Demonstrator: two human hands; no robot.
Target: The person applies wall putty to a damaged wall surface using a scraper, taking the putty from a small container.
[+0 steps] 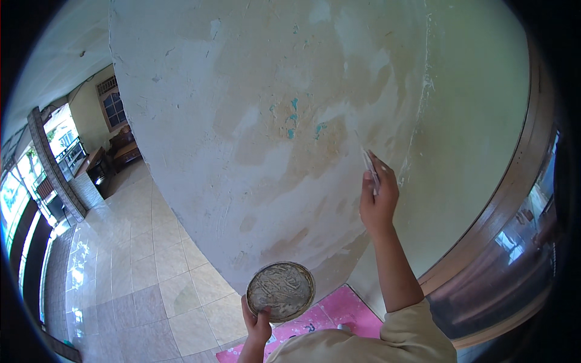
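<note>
My right hand (381,196) is raised to the wall, its fingers closed round a thin putty knife (370,164) seen nearly edge-on. The knife's tip points up at the patchy wall (242,175); whether it touches the surface I cannot tell. That wall carries pale putty smears, darker tan areas and small flecks of turquoise showing through. Low in front of me, my left hand (259,327) grips the near edge of a round, shallow lid (281,289). Its thumb lies over the rim, and greyish streaked residue covers the lid's face.
A pink sheet (348,308) lies at the wall's foot. To the right, a green wall (472,121) meets a brown wooden frame (502,187) with dark glass. Tiled floor (139,242) stretches left toward a pillar (57,163) and wooden furniture (124,145).
</note>
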